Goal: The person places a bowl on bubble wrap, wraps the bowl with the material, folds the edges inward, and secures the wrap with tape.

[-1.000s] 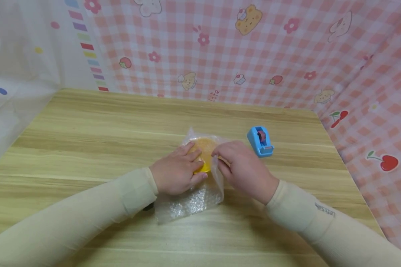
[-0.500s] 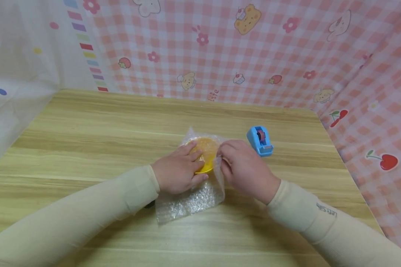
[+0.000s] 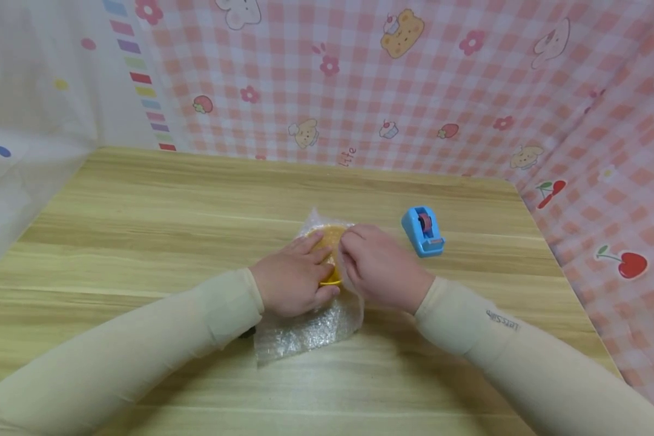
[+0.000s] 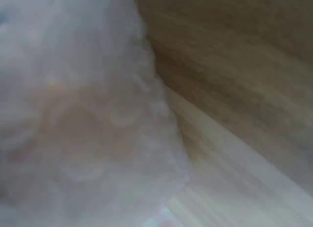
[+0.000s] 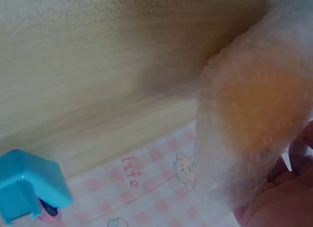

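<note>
A sheet of clear bubble wrap [image 3: 310, 336] lies on the table around a round yellow dish-like thing [image 3: 332, 254], whose exact kind the wrap hides. My left hand [image 3: 294, 278] rests on the dish-like thing and wrap with its fingers spread. At the right side, my right hand [image 3: 381, 266] pinches the wrap's edge and folds it over the dish-like thing. From the right wrist, yellow shows through the cloudy bubble wrap [image 5: 230, 178], beside the fingers of my right hand [image 5: 283, 202]. The left wrist view is mostly filled by blurred bubble wrap [image 4: 98, 139].
Behind my right hand stands a blue tape dispenser [image 3: 423, 233] with a reddish roll. A small black thing [image 3: 247, 332] shows under the left sleeve. Pink checked cloth [image 3: 283, 72] hangs behind the wood-grain table [image 3: 169, 212].
My right hand first shifts slightly right, then moves left with the wrap's edge, covering more of the yellow dish-like thing. The left hand stays almost in place.
</note>
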A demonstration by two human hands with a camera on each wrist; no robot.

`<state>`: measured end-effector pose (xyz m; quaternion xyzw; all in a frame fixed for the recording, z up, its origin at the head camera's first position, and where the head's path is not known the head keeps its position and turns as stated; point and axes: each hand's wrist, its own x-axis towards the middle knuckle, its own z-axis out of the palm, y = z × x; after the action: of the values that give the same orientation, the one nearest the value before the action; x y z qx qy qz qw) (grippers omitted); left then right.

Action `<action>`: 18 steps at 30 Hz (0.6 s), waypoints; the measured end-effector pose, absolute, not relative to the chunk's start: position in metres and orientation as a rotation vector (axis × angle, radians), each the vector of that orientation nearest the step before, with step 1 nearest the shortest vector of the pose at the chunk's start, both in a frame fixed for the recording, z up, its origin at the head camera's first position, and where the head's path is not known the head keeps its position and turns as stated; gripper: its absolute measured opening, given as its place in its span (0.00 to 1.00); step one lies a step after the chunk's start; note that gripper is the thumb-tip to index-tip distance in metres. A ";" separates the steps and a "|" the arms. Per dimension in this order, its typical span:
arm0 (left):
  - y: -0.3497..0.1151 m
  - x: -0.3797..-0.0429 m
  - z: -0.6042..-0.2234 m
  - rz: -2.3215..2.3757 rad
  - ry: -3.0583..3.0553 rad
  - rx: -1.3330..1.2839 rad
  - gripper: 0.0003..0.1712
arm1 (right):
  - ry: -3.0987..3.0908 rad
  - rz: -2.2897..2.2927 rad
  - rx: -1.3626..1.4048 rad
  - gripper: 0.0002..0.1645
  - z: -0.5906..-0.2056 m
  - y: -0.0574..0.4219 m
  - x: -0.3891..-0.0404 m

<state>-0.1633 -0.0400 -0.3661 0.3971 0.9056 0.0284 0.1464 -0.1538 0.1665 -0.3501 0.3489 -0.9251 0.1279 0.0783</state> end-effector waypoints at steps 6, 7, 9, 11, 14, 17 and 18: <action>-0.039 -0.162 -0.365 0.110 2.602 1.149 0.37 | -2.876 0.378 0.991 0.07 -0.355 0.161 -0.159; -0.039 -0.162 -0.365 0.114 2.601 1.151 0.37 | -2.892 0.373 0.973 0.07 -0.356 0.161 -0.159; -0.039 -0.161 -0.366 0.120 2.602 1.157 0.36 | -2.918 0.357 0.937 0.07 -0.357 0.160 -0.160; -0.038 -0.161 -0.366 0.119 2.605 1.161 0.36 | -2.934 0.334 0.908 0.05 -0.359 0.159 -0.161; -0.038 -0.161 -0.366 0.117 2.617 1.180 0.35 | -2.962 0.305 0.866 0.03 -0.359 0.158 -0.162; -0.038 -0.161 -0.367 0.125 2.631 1.202 0.34 | -2.994 0.291 0.819 0.03 -0.360 0.156 -0.162; -0.038 -0.162 -0.367 0.135 2.633 1.207 0.34 | -3.005 0.292 0.803 0.03 -0.360 0.156 -0.162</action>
<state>-0.1618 -0.0383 -0.3672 0.4132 0.9014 0.0462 0.1209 -0.1619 0.1556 -0.3599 0.2570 -0.9618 0.0934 0.0086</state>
